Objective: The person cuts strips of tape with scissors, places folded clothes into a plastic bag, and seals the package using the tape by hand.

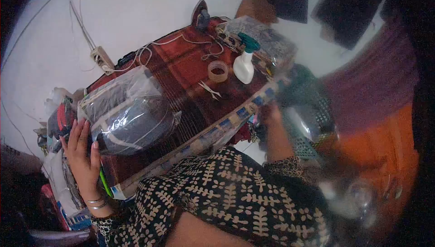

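Observation:
My left hand (82, 154), with bangles at its wrist, has its fingers spread at the left edge of a clear plastic package (136, 120) holding dark folded fabric. The package lies on a red and dark checked cloth (170, 57) over the table. My right hand (273, 113) reaches down past the table's near edge, beside a green perforated basket (312, 111); its fingers are blurred and partly hidden. On the cloth are white scissors (210, 90), a roll of tape (218, 71) and a white spray bottle (244, 66) with a green head.
An iron (200, 16) stands at the far edge, its cord running to a power strip (102, 60) at the left. Plastic-wrapped goods (267, 36) lie at the far right. Orange cloth (380, 138) hangs at right. A green stick (105, 183) lies near the left corner.

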